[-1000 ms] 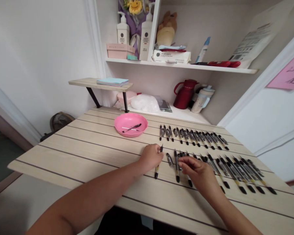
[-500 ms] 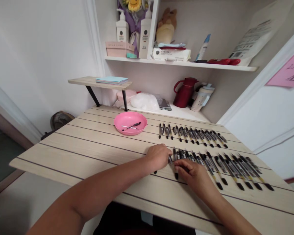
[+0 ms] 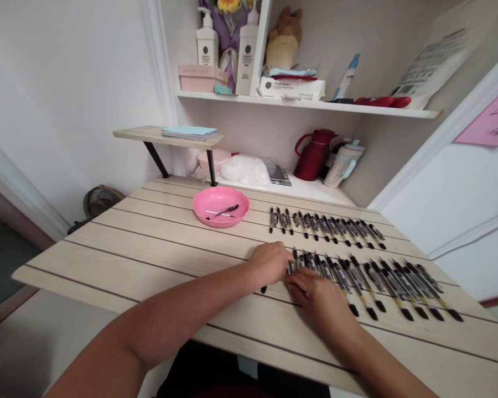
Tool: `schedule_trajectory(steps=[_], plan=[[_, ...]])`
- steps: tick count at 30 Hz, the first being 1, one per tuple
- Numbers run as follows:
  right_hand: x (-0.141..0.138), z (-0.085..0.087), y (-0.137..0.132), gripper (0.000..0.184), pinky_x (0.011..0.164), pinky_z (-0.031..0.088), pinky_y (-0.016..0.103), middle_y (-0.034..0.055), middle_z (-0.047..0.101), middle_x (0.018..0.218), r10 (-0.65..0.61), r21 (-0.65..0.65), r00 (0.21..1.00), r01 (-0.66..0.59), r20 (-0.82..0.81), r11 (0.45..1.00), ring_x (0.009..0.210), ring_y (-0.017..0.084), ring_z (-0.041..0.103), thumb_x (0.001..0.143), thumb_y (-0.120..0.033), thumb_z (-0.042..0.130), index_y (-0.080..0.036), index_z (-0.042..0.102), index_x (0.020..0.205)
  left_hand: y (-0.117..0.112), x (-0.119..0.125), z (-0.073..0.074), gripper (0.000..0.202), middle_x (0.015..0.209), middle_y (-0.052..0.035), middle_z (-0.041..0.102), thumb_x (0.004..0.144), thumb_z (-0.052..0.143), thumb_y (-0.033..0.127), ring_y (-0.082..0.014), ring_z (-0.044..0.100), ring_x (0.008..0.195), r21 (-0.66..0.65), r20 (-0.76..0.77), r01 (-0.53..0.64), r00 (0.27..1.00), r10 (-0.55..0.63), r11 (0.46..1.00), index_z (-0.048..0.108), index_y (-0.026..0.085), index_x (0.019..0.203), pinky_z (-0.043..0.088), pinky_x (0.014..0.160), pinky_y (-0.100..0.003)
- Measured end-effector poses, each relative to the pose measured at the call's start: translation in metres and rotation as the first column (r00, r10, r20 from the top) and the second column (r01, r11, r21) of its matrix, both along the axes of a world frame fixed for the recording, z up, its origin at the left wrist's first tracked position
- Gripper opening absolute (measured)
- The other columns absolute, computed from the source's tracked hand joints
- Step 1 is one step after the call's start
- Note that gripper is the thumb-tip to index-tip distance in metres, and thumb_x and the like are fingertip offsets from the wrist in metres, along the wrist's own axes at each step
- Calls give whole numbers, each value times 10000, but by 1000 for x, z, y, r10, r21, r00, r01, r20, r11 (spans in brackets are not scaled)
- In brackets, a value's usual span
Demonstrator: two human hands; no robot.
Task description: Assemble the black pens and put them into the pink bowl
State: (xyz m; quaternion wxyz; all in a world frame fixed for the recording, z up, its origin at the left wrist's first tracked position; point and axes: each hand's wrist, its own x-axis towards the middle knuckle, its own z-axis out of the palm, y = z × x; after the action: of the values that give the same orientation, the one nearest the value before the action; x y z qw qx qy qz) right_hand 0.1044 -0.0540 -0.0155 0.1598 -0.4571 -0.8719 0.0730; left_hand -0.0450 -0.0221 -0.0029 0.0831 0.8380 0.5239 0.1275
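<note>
My left hand [image 3: 271,263] is closed at the left end of the front row of pens [image 3: 341,276], its fingertips pinched on a pen [image 3: 289,268] that is mostly hidden. Close beside it, my right hand [image 3: 315,290] is closed too, thumb and fingers together at the lower part of the same pen. The pens are clear-barrelled with black grips and caps, lying side by side. From under my left wrist pokes the black end of another pen [image 3: 264,289].
Behind lies a second row of similar pens [image 3: 326,226]. A pink dish [image 3: 199,207] holds a pen and a thin white stick. A small raised shelf [image 3: 136,134] stands at the back left. A red jug [image 3: 314,157] and a pale tumbler [image 3: 342,166] stand at the rear.
My right hand has shifted slightly left, towards my left hand, and now covers more of the pen between them. My left hand has barely moved.
</note>
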Motion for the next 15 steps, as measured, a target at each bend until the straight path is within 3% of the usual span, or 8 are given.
schedule_trajectory(steps=[15], plan=[[6, -1, 5, 144, 538, 347, 240, 19, 591, 771, -51, 72, 999, 52, -4, 996, 598, 132, 548, 800, -242, 420, -208, 553, 756, -3, 1, 4, 285, 899, -35, 593, 754, 413, 175, -170, 561, 802, -71, 6, -48, 999, 48, 996, 666, 268, 847, 423, 656, -244]])
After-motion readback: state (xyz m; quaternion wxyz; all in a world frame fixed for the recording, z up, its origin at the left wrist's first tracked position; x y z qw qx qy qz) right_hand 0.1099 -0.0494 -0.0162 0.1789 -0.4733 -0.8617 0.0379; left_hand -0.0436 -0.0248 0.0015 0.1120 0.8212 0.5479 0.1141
